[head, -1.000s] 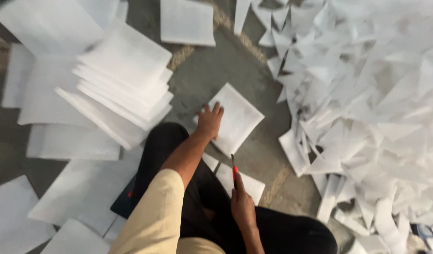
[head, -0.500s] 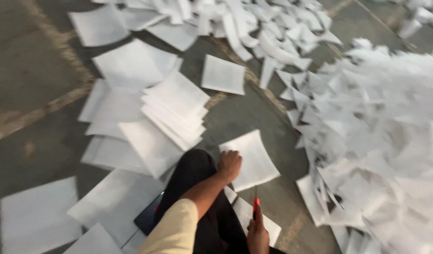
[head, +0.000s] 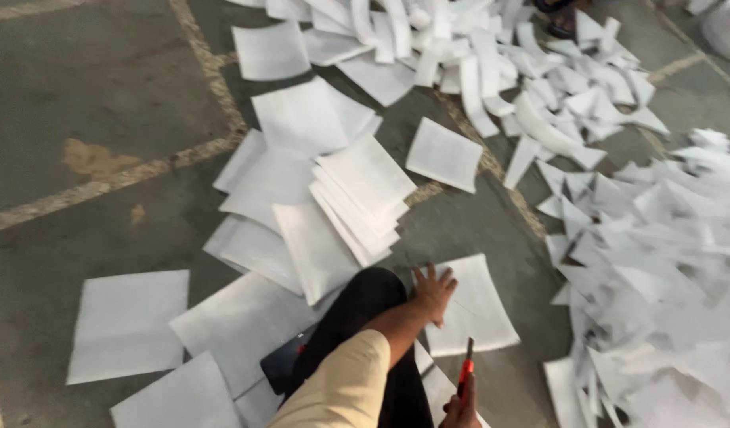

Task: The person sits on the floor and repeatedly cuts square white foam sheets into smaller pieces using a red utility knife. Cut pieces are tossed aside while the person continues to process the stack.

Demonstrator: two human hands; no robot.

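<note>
Our left hand (head: pixel 433 292) lies palm down on a white sheet (head: pixel 477 307), fingers (head: pixel 426 277) spread apart and flat, gripping nothing. That sheet rests on the floor (head: pixel 80 103) just past our dark-trousered knee (head: pixel 363 301), and we take it as our landmark. Our cream sleeve (head: pixel 341 388) runs down toward the bottom edge.

Just right of the hand and nearer us, our right hand (head: pixel 460 412) shows only in part at the bottom edge, fingers closed round a red cutter (head: pixel 466 371) whose dark blade points up toward the sheet's near edge. We cannot tell whether the blade touches it.

Left of the sheet, single sheets (head: pixel 127 325) lie scattered flat, some overlapping. Beyond it and to the left a fanned stack (head: pixel 361 198) sits on more sheets. Straight beyond it lies one lone sheet (head: pixel 444 154). A dark flat object (head: pixel 282 364) peeks out beside our knee, left of the sheet.

Right of the sheet, a big heap of white scraps (head: pixel 658 269) spreads along the floor, and a second drift (head: pixel 492 47) lies far beyond it.

The floor is grey concrete with faded pale lines (head: pixel 103 186) and a worn tan patch (head: pixel 91 158), well left of the sheet.
</note>
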